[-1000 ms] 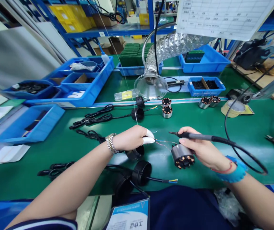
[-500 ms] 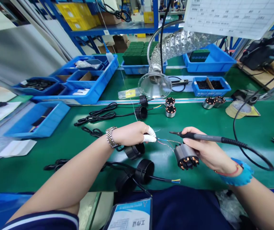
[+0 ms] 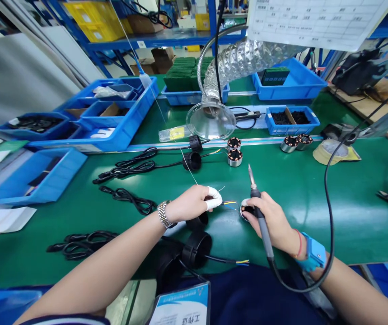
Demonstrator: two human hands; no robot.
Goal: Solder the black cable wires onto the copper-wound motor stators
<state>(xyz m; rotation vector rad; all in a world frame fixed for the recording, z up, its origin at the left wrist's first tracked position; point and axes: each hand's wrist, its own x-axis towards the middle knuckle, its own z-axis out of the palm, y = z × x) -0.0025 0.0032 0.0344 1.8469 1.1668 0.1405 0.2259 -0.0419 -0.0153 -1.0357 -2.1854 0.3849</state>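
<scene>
- L hand [image 3: 191, 202]: fingers, thumb + index in white covers, pinching multi-col. cable end [image 3: 228, 203] & thin solder wire [image 3: 189, 169].
- R hand [image 3: 271, 221]: fingers gripping soldering iron [image 3: 264, 229], tip toward far side of bench [image 3: 288, 176], plus metal ring stator [image 3: 242, 214], partly hidden by fingers.
- Cable end's wires over bench, just beside stator.
- Near L wrist: blk cups [image 3: 197, 249] w/ cables.
- Farther off: 2 more stators [image 3: 235, 159], clear hood [image 3: 210, 125] behind.

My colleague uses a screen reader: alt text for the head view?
A person's right hand holds a soldering iron, tip up, and a copper-wound metal ring; colored wires jut from the left hand, its fingertips covered in white. Black cables lie on the green bench, blue bins beyond.
</scene>
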